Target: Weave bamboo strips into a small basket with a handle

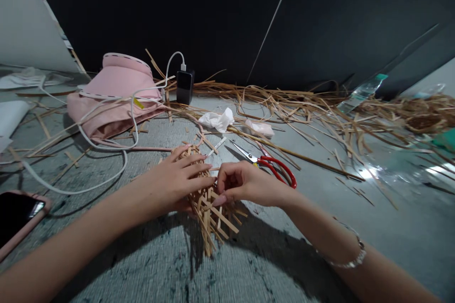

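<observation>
Fingers (194, 165) of L hand (170, 184) were curled over the woven strip piece (209, 218), holding it at centre, near edge of grey surface (149, 251). R hand (245, 182) gripped it in a narrow pinch. Phone in pink case (16, 218) lay near L; red-handled scissors (275, 165) just R of R hand, open. Further on: white cable (122, 165), crumpled tissue (216, 120), pink fabric bag (113, 90), black power bank (185, 86), and dried strips (284, 97) heaped far R.
</observation>
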### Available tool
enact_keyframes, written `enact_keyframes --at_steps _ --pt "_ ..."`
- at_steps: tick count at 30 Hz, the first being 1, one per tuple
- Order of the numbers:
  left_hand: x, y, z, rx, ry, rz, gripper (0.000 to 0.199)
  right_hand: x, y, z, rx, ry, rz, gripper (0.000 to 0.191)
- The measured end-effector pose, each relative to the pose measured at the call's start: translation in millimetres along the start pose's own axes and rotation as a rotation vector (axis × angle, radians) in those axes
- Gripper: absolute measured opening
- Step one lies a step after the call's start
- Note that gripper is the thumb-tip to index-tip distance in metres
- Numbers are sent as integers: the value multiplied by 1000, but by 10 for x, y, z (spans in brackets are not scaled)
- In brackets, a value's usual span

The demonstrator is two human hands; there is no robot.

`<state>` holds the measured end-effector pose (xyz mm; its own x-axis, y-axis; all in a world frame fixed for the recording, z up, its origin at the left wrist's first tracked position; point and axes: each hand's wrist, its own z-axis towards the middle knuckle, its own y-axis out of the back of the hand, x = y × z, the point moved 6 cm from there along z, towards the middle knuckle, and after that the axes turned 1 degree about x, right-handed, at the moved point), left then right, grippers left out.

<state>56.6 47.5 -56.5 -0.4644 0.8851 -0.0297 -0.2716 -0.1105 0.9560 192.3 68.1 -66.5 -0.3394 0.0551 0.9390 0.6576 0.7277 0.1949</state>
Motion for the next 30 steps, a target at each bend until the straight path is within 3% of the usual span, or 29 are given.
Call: enact_keyframes --at_steps 5,12,16,22,30 --pt "22 -32 -23 10 -3 -10 63 -51 -28 -15 -16 -112 95 28" --pt "8 -40 -3 30 -11 -11 66 -8 -35 -69 -66 -131 32 17" --pt "-10 -28 15 48 -20 3 65 -1 -47 -101 -137 -168 149 25" --pt "-17 6 -6 -2 -11 21 53 -24 -85 -54 -103 -190 311 26" --pt "-7 -14 -14 -4 -42 38 59 -31 -81 -57 -81 -229 223 26"
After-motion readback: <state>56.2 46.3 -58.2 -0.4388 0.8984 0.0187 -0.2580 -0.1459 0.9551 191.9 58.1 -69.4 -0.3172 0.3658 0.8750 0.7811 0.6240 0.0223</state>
